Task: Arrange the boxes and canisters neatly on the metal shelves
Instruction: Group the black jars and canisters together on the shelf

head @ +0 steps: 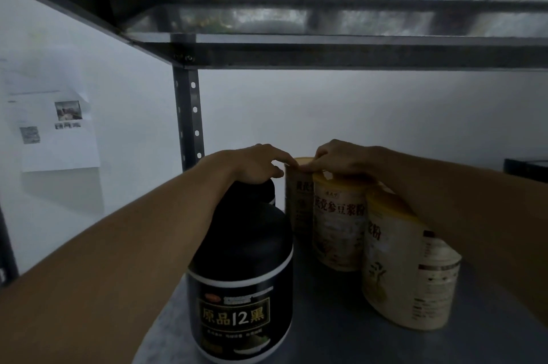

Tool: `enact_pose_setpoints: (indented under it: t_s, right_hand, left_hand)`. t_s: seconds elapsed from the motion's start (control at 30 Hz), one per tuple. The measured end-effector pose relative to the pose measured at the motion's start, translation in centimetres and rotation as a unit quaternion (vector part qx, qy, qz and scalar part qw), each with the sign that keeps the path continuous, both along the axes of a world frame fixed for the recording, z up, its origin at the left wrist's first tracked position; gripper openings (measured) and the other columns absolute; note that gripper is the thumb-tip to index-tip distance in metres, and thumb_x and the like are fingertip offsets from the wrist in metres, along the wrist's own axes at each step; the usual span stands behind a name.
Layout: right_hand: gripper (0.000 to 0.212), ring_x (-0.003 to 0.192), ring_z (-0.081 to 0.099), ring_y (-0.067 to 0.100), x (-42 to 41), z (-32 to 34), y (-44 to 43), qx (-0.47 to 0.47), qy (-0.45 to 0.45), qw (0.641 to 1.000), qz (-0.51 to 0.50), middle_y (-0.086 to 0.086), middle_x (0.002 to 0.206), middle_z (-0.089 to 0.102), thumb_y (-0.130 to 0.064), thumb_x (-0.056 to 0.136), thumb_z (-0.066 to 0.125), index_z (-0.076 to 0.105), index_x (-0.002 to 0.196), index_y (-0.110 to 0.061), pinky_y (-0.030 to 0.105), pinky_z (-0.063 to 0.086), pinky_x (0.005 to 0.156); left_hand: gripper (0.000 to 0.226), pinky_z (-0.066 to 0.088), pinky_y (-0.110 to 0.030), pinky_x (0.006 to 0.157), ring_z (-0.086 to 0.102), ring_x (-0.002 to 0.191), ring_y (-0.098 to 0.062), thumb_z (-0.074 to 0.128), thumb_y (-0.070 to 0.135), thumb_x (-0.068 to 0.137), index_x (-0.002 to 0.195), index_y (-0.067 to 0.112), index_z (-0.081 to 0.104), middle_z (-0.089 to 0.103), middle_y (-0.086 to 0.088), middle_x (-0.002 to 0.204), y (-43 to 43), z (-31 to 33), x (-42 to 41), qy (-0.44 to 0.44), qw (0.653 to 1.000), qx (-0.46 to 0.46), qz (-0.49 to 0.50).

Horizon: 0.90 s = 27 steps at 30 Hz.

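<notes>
A large black jar with gold lettering stands at the front left of the metal shelf. My left hand rests on its black lid, fingers reaching toward the cream canisters. Three cream canisters with yellow lids stand in a diagonal row to the right: a far one, a middle one and a near one. My right hand lies over the tops of the far and middle canisters, with its fingertips on the far canister's rim. My right forearm crosses above the near one.
The shelf above hangs low over the hands. A perforated upright post stands at the back left. A white wall lies behind, with a printed sheet on the left. A dark object sits at the far right.
</notes>
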State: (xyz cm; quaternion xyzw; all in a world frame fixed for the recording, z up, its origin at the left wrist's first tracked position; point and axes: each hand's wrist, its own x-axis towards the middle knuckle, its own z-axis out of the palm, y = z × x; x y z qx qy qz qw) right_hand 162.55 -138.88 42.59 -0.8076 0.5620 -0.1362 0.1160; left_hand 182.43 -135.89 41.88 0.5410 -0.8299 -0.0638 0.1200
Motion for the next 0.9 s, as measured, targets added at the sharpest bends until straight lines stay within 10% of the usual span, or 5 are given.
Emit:
enact_pose_setpoints:
  t_s: [0.33,0.57,0.77,0.9]
  right_hand:
    - [0.052,0.116,0.051,0.027,-0.2,0.2,-0.2,0.029,-0.031,0.999,0.006,0.007,0.131,0.051,-0.053,0.092,0.059,0.06,0.126,-0.014,0.043,0.044,0.095]
    - [0.064,0.128,0.047,0.03,-1.2,1.3,1.1,0.034,-0.068,0.997,-0.013,0.008,0.146,0.045,-0.048,0.088,0.066,0.051,0.139,-0.011,0.047,0.044,0.102]
    - [0.1,0.109,0.056,0.021,-2.9,1.9,6.0,0.037,0.075,0.996,0.001,0.002,0.125,0.057,-0.082,0.053,0.065,0.057,0.127,-0.015,0.036,0.05,0.089]
    - [0.077,0.108,0.055,0.022,-3.0,0.4,6.5,-0.032,0.046,0.998,0.011,0.004,0.128,0.054,-0.066,0.069,0.074,0.056,0.128,-0.02,0.036,0.051,0.087]
  left_hand:
    - [0.042,0.029,-0.019,0.094,0.043,0.114,-0.005,0.048,0.01,0.101,0.138,0.03,0.053,0.048,0.005,0.146,1.0,0.3,-0.2,0.004,1.0,-0.016,-0.005]
    - [0.039,0.034,-0.032,0.106,0.043,0.133,-0.016,0.059,0.031,0.096,0.135,0.033,0.055,0.048,0.006,0.146,1.6,1.1,-0.3,0.001,0.999,-0.023,0.033]
    - [0.052,0.036,-0.036,0.111,0.047,0.13,-0.016,0.063,0.046,0.09,0.139,0.032,0.05,0.049,0.005,0.144,5.1,2.7,-1.4,-0.02,0.998,0.005,0.052]
    - [0.057,0.036,-0.034,0.109,0.048,0.129,-0.016,0.065,0.052,0.087,0.14,0.038,0.048,0.051,0.005,0.142,7.2,0.9,-1.2,-0.031,0.997,0.003,0.067]
